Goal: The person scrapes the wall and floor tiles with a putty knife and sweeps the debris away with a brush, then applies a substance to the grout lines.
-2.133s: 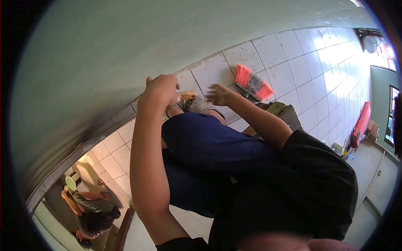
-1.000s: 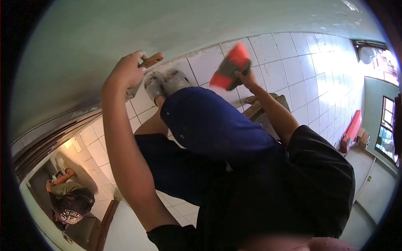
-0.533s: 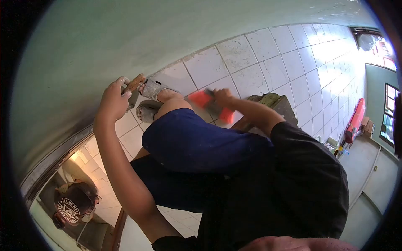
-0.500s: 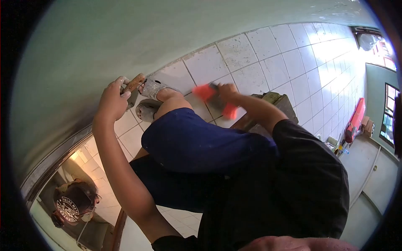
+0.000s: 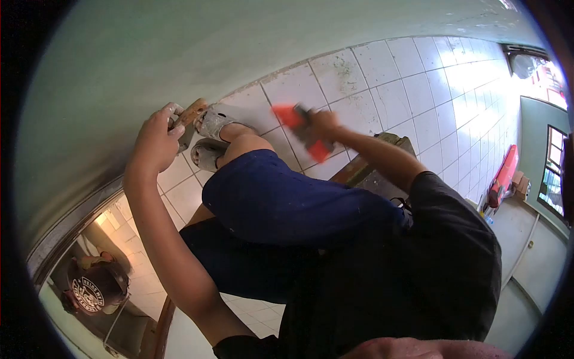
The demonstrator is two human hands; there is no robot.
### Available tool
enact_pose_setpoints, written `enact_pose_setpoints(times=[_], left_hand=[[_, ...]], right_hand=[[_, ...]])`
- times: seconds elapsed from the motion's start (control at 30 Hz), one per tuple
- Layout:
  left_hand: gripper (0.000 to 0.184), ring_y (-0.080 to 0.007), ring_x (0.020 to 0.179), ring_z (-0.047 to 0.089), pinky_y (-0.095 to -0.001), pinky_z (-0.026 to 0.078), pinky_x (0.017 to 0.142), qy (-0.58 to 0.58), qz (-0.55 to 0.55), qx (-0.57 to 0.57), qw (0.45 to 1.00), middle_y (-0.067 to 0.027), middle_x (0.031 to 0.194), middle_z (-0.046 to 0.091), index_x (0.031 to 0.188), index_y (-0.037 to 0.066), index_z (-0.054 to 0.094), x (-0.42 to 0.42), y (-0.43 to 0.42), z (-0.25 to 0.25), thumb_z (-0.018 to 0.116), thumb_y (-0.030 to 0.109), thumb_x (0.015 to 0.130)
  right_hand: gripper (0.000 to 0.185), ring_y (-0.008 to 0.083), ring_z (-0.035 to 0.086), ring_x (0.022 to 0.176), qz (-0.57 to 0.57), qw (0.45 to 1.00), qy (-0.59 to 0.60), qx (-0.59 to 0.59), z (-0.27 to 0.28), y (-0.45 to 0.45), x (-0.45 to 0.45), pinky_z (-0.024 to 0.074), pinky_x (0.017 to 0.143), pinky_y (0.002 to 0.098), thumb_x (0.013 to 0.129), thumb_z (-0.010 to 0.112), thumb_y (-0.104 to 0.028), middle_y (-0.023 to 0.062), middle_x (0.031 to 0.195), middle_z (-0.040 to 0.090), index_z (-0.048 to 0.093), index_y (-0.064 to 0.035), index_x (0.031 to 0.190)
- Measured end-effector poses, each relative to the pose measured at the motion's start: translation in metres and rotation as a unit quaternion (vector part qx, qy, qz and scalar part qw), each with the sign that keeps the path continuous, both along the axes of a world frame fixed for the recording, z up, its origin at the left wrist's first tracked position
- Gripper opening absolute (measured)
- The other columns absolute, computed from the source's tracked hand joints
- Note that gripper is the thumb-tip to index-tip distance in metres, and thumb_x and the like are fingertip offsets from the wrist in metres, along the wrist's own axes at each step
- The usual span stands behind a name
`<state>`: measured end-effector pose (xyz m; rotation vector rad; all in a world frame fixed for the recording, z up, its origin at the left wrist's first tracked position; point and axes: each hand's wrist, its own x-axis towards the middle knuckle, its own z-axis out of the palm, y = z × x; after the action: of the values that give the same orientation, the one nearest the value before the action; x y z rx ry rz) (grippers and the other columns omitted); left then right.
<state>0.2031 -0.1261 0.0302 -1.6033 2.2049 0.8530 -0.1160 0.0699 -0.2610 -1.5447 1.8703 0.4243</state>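
Note:
My left hand is wrapped round a tool with a wooden handle, close to the green wall. The tool's grey metal part shows below the fingers. In my right hand is a red and dark grey brush head, gripped by its grey back and held low over the white tiled floor. The brush is slightly blurred. My feet in spattered grey clogs are between the two hands, beside the wall.
A dirty wooden stool or block stands under my right forearm. Another person with a dark printed top or cap is beyond the doorway at the lower left. A red object and cardboard lie at the far right.
My right hand took hold of the brush, lifted it, and brought it down near my feet; it has since shifted slightly. My left hand moved left and lower with the tool. The other person changed posture.

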Motion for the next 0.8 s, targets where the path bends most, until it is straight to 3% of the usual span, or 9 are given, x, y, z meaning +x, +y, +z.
enact_pose_setpoints(times=[0.1, 0.17, 0.23, 0.33, 0.37, 0.57, 0.63, 0.73, 0.8], left_hand=[[0.033, -0.0275, 0.091, 0.062, -0.0376, 0.047, 0.085, -0.001, -0.001, 0.014, 1.000, -0.0148, 0.100, 0.064, 0.125, 0.005, 0.054, -0.007, -0.001, 0.000, 0.060, 0.010, 0.094], [0.033, -0.0279, 0.092, 0.062, -0.0377, 0.047, 0.086, -0.006, -0.002, 0.022, 1.000, -0.0149, 0.101, 0.064, 0.126, 0.004, 0.054, -0.006, -0.001, -0.003, 0.060, 0.010, 0.094], [0.036, -0.0286, 0.098, 0.061, -0.0374, 0.047, 0.090, 0.001, -0.003, 0.006, 1.000, -0.0160, 0.110, 0.063, 0.129, 0.003, 0.053, -0.002, 0.001, -0.007, 0.060, 0.010, 0.094], [0.039, -0.0301, 0.106, 0.060, -0.0384, 0.046, 0.094, 0.026, 0.006, 0.010, 1.000, -0.0174, 0.119, 0.062, 0.132, 0.003, 0.052, 0.009, -0.003, -0.017, 0.060, 0.011, 0.094], [0.039, -0.0301, 0.106, 0.060, -0.0384, 0.046, 0.094, 0.026, 0.009, 0.011, 1.000, -0.0174, 0.119, 0.062, 0.132, 0.003, 0.052, 0.010, -0.004, -0.019, 0.060, 0.011, 0.094], [0.041, -0.0334, 0.119, 0.056, -0.0417, 0.043, 0.099, -0.047, 0.027, 0.047, 0.997, -0.0190, 0.129, 0.059, 0.134, 0.002, 0.050, 0.013, -0.009, -0.012, 0.058, 0.012, 0.095], [0.041, -0.0349, 0.121, 0.055, -0.0416, 0.043, 0.101, -0.064, 0.017, 0.054, 0.996, -0.0200, 0.129, 0.059, 0.135, 0.001, 0.049, 0.008, -0.009, -0.008, 0.057, 0.013, 0.096], [0.042, -0.0370, 0.121, 0.055, -0.0420, 0.043, 0.102, -0.062, -0.001, 0.025, 0.998, -0.0217, 0.127, 0.059, 0.135, 0.002, 0.049, -0.005, -0.005, -0.006, 0.057, 0.014, 0.096], [0.042, -0.0378, 0.121, 0.055, -0.0427, 0.042, 0.102, -0.058, -0.004, 0.035, 0.998, -0.0226, 0.126, 0.059, 0.135, 0.002, 0.049, -0.014, -0.004, -0.005, 0.057, 0.014, 0.095]], right_hand=[[0.058, 0.0364, 0.067, 0.097, 0.019, 0.997, -0.076, 0.013, -0.037, 0.011, 0.068, 0.0527, 0.084, 0.0477, 0.074, 0.071, -0.035, 0.0210, 0.101, 0.069, 0.055, 0.0005, 0.117], [0.057, 0.0356, 0.068, 0.097, -0.026, 0.998, -0.051, -0.009, -0.064, 0.005, 0.065, 0.0530, 0.084, 0.0466, 0.075, 0.070, -0.035, 0.0209, 0.101, 0.069, 0.056, 0.0018, 0.115], [0.040, 0.0322, 0.069, 0.098, -0.090, 0.996, 0.006, 0.020, -0.072, -0.013, 0.029, 0.0548, 0.081, 0.0438, 0.078, 0.062, -0.029, 0.0196, 0.106, 0.069, 0.064, -0.0013, 0.108], [0.035, 0.0317, 0.069, 0.098, -0.078, 0.992, 0.097, -0.012, -0.044, -0.030, -0.047, 0.0554, 0.081, 0.0429, 0.080, 0.062, -0.028, 0.0152, 0.106, 0.070, 0.071, -0.0043, 0.104], [0.047, 0.0344, 0.068, 0.101, -0.128, 0.987, 0.099, 0.025, -0.044, -0.036, -0.080, 0.0550, 0.086, 0.0443, 0.075, 0.066, -0.035, 0.0215, 0.106, 0.070, 0.068, -0.0001, 0.106], [0.042, 0.0332, 0.069, 0.099, -0.113, 0.980, 0.159, -0.029, 0.002, -0.047, -0.173, 0.0556, 0.082, 0.0449, 0.078, 0.067, -0.037, 0.0194, 0.102, 0.071, 0.070, -0.0029, 0.102], [0.046, 0.0341, 0.070, 0.093, -0.093, 0.988, 0.123, -0.012, 0.025, -0.063, -0.137, 0.0558, 0.079, 0.0458, 0.079, 0.065, -0.043, 0.0199, 0.097, 0.071, 0.069, -0.0025, 0.101], [0.055, 0.0304, 0.072, 0.085, 0.018, 0.999, 0.037, -0.030, -0.003, -0.083, -0.049, 0.0562, 0.075, 0.0429, 0.076, 0.064, -0.055, 0.0164, 0.090, 0.072, 0.071, -0.0038, 0.095], [0.053, 0.0280, 0.072, 0.091, 0.036, 0.999, -0.019, 0.000, 0.036, -0.108, 0.033, 0.0563, 0.077, 0.0395, 0.078, 0.062, -0.053, 0.0151, 0.094, 0.073, 0.071, -0.0045, 0.098]])
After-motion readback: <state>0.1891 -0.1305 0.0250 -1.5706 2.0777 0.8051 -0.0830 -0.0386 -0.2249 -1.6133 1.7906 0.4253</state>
